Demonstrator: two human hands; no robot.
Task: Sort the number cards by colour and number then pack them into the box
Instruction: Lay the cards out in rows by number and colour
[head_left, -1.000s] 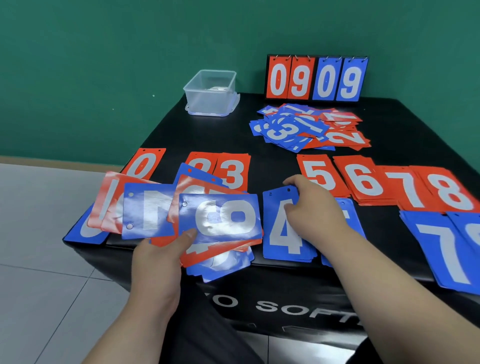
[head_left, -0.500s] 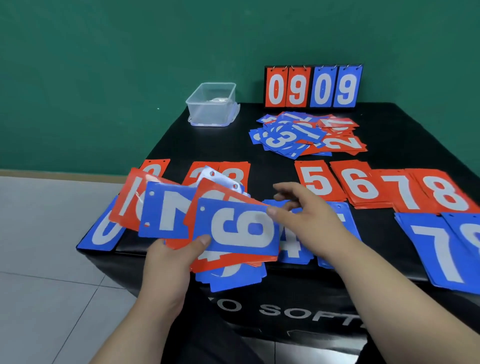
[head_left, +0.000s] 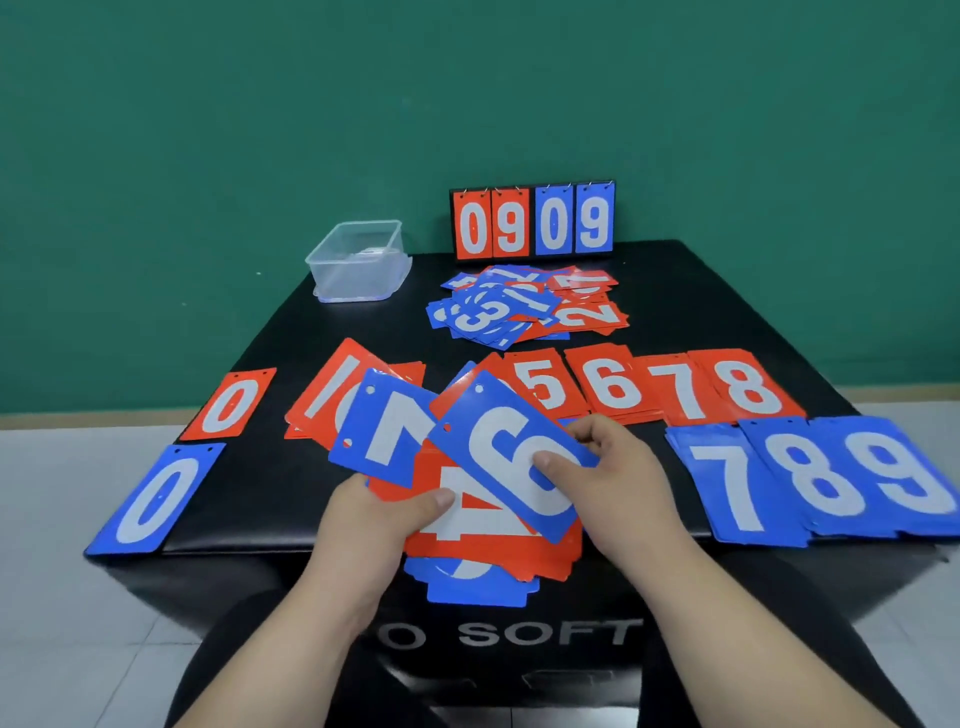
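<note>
The right hand (head_left: 613, 478), off the blue 4 pile it touched a second ago, has crossed to the fan of cards (head_left: 467, 519) and now pinches the top blue card (head_left: 498, 457), thumb on its face. The left hand (head_left: 374, 525) grips the fan from below at the near edge of the table (head_left: 363, 332). Sorting looks roughly half done. A blue 0 (head_left: 156, 499) and blue 7, 8 and 9 piles (head_left: 821, 483) lie nearest, with a red 0 (head_left: 231, 405) and red 5 to 8 (head_left: 649, 389) behind. An unsorted heap (head_left: 524, 306) waits beyond, and the clear box (head_left: 358, 265) beside the scoreboard (head_left: 532, 221) holds no cards that show. The fan hides the middle piles, and whether the pinched card reads 6 or 9 is unclear.
</note>
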